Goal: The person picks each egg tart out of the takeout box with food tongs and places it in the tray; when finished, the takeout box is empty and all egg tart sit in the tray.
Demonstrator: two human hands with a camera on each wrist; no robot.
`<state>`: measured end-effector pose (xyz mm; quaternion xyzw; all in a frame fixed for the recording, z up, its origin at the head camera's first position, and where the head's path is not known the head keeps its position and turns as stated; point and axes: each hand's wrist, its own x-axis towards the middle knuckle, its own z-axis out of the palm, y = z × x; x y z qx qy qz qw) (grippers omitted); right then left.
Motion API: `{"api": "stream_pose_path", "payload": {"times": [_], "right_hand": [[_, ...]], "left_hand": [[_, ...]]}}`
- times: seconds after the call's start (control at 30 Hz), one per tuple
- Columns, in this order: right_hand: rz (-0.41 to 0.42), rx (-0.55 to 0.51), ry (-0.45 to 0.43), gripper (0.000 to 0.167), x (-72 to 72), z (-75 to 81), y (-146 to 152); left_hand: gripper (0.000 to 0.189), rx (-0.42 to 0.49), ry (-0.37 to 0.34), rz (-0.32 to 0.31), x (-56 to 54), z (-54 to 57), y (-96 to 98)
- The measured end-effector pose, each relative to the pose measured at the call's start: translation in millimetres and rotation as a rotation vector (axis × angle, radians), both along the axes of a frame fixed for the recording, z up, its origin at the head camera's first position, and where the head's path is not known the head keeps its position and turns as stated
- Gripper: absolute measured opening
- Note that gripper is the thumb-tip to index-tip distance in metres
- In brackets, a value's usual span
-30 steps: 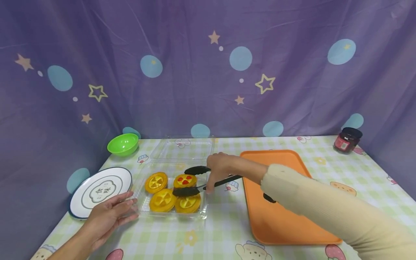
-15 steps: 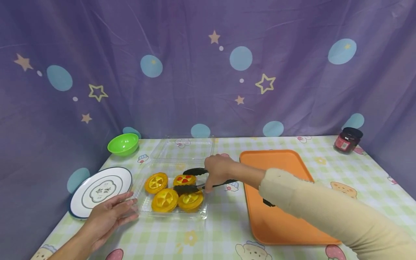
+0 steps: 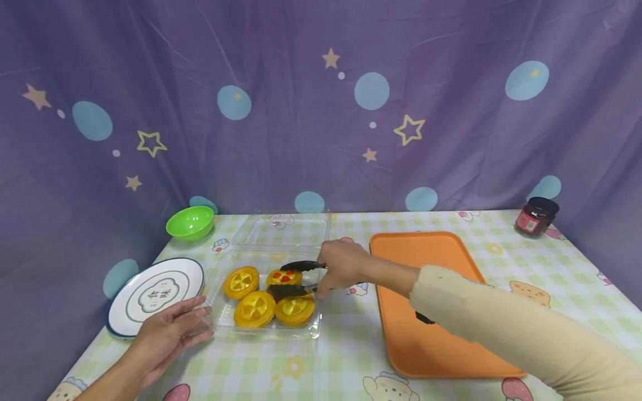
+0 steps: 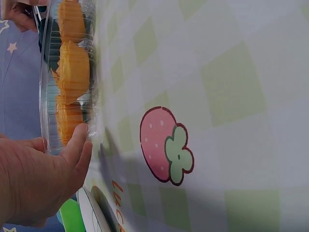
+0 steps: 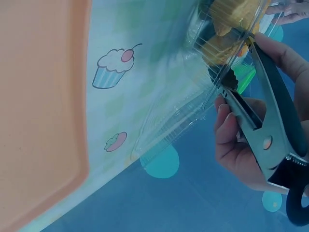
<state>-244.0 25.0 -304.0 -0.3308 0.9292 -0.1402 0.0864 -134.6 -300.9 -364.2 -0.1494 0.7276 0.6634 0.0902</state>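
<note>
My right hand (image 3: 343, 266) grips a pair of black-tipped metal tongs (image 5: 270, 125) by the arms. Their black heads reach down into a clear plastic clamshell box (image 3: 313, 328), on either side of the back right tart (image 3: 276, 275), which has red pieces on top. Three more golden tarts with yellow topping lie in the box, among them the front right tart (image 3: 296, 311) and the front left tart (image 3: 254, 309). My left hand (image 3: 168, 334) rests with relaxed fingers against the box's left side; in the left wrist view its fingertips touch the clear wall.
A white plate (image 3: 122, 301) with a blue rim lies left of the box, and a green bowl (image 3: 190, 223) stands behind it. The box's lid (image 3: 291, 231) lies folded back. An orange tray (image 3: 406, 345) is under my right forearm. A dark jar (image 3: 536, 217) stands far right.
The tongs' heads have shifted slightly and drawn a little closer around the red-topped tart. The two front tarts have slid slightly right. My left hand has stayed in place.
</note>
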Motion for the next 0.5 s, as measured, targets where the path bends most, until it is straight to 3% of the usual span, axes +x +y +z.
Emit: {"api": "stream_pose_path", "payload": {"times": [0.1, 0.23, 0.5], "right_hand": [[-0.007, -0.006, 0.001, 0.033, 1.9, 3.1, 3], [-0.012, -0.01, 0.007, 0.057, 6.2, 11.5, 7], [0.024, -0.078, 0.052, 0.065, 10.0, 28.8, 20]], "left_hand": [[0.061, 0.004, 0.004, 0.003, 0.3, 0.2, 0.3], [0.061, 0.012, 0.018, -0.004, 0.5, 1.0, 1.1], [0.06, 0.012, 0.012, 0.002, 1.2, 0.5, 0.8]]}}
